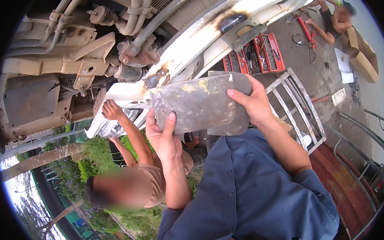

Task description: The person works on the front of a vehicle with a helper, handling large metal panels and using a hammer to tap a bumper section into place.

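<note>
Outdoor work yard in daylight. Grey concrete ground [327,77] fills the upper right of the frame, bearing an open red toolbox [257,52] and a cardboard box [362,54]. A metal ladder-like frame [296,107] lies at centre right. Green vegetation [95,160] and a green fence [83,230] occupy the lower left.

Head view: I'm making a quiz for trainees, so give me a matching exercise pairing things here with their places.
Things:
1. grey metal plate
2. red toolbox
3. co-worker's hand
4. cardboard box

Places:
A. on the white scorched body panel
B. far right, on the ground
C. open on the ground beyond the panel
D. between left hand and right hand

Pairs: 1-D, 2-C, 3-A, 4-B
</note>
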{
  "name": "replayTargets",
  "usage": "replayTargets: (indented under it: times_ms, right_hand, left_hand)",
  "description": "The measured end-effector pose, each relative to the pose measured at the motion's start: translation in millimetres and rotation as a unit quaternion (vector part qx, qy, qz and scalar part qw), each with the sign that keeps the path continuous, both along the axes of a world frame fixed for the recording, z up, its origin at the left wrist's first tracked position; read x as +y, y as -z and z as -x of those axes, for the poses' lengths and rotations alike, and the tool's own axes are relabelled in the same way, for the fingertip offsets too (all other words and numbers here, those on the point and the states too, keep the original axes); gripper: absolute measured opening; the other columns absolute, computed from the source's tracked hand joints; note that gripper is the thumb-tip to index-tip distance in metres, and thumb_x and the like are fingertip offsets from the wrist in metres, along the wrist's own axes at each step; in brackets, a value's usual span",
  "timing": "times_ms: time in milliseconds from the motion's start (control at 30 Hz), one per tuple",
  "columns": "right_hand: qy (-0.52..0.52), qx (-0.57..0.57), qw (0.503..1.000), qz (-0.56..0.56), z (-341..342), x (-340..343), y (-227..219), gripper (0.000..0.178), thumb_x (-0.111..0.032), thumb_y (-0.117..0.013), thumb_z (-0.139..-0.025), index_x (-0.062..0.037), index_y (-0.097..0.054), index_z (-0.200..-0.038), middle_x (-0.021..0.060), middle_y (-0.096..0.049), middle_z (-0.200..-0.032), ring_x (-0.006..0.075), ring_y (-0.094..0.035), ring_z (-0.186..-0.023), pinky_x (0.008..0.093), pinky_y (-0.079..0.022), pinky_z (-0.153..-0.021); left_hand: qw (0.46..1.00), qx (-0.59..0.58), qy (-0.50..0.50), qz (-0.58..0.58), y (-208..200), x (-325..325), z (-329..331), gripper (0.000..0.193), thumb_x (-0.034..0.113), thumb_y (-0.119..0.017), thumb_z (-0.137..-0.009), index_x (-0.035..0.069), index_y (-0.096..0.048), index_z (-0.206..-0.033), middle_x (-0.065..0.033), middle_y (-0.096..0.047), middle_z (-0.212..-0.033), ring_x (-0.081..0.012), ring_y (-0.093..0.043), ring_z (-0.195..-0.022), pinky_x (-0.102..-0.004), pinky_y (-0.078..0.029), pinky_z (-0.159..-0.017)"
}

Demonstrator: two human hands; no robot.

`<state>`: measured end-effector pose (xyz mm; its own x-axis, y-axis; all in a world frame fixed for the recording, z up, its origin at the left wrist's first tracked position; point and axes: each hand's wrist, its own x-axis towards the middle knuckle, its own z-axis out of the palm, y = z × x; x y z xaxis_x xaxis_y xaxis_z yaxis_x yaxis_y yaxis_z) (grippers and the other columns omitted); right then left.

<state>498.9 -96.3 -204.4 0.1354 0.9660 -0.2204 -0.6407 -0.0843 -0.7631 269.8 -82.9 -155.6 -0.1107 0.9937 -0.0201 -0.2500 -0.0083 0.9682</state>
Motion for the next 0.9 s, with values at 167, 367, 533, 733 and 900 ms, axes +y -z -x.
replayTargets:
  times_ms: [167, 367, 533, 733, 900]
  right_hand:
    - [0.028, -0.002, 1.000, -0.011, 10.3, 0.1, 2.6, 0.031, 0.000, -0.071, -0.086, 0.0007, -0.057, -0.114, 0.0071, -0.068, -0.102, 0.0128, -0.064, -0.092, 0.0277, -0.052, -0.083]
    - [0.035, -0.016, 0.999, -0.014, 28.6, -0.6, -6.2, 0.029, -0.001, -0.071, -0.086, 0.0004, -0.057, -0.111, 0.0067, -0.068, -0.101, 0.0115, -0.063, -0.093, 0.0269, -0.052, -0.083]
    - [-0.009, -0.082, 0.996, -0.042, 28.3, 2.9, 0.3, 0.025, -0.003, -0.073, -0.086, -0.0007, -0.058, -0.106, 0.0053, -0.068, -0.098, 0.0093, -0.062, -0.088, 0.0268, -0.051, -0.079]
    - [0.069, -0.459, 0.871, -0.157, 15.1, -1.8, -24.2, 0.018, 0.000, -0.069, -0.083, -0.0002, -0.063, -0.100, 0.0111, -0.069, -0.088, 0.0232, -0.067, -0.076, 0.0313, -0.053, -0.068]
    - [0.084, -0.629, 0.689, -0.349, 51.9, -8.9, -37.1, 0.034, -0.001, -0.065, -0.071, 0.0000, -0.068, -0.104, 0.0142, -0.071, -0.101, 0.0281, -0.071, -0.085, 0.0364, -0.058, -0.073]
  left_hand:
    - [0.993, -0.092, -0.072, 0.010, -2.4, -7.3, -23.5, 0.040, 0.001, -0.070, -0.087, -0.001, -0.055, -0.124, -0.0102, -0.066, -0.114, -0.0178, -0.063, -0.103, -0.0350, -0.049, -0.094]
    - [0.995, -0.067, -0.060, -0.037, 7.8, -26.0, -55.0, 0.055, -0.004, -0.066, -0.088, 0.004, -0.043, -0.137, -0.0097, -0.053, -0.131, -0.0200, -0.054, -0.116, -0.0372, -0.042, -0.104]
    - [0.996, -0.023, -0.045, -0.079, 26.9, -33.0, -50.5, 0.051, -0.003, -0.065, -0.089, 0.002, -0.045, -0.136, -0.0092, -0.054, -0.130, -0.0195, -0.054, -0.115, -0.0368, -0.041, -0.104]
    - [0.998, -0.013, -0.057, -0.027, 17.6, -16.4, -30.8, 0.038, -0.004, -0.060, -0.093, -0.002, -0.051, -0.129, -0.0121, -0.058, -0.125, -0.0197, -0.057, -0.110, -0.0337, -0.047, -0.097]
    - [0.996, 0.022, -0.077, -0.035, 26.4, -21.3, -40.3, 0.029, 0.001, -0.055, -0.097, -0.003, -0.054, -0.125, -0.0118, -0.061, -0.117, -0.0158, -0.062, -0.096, -0.0273, -0.055, -0.076]
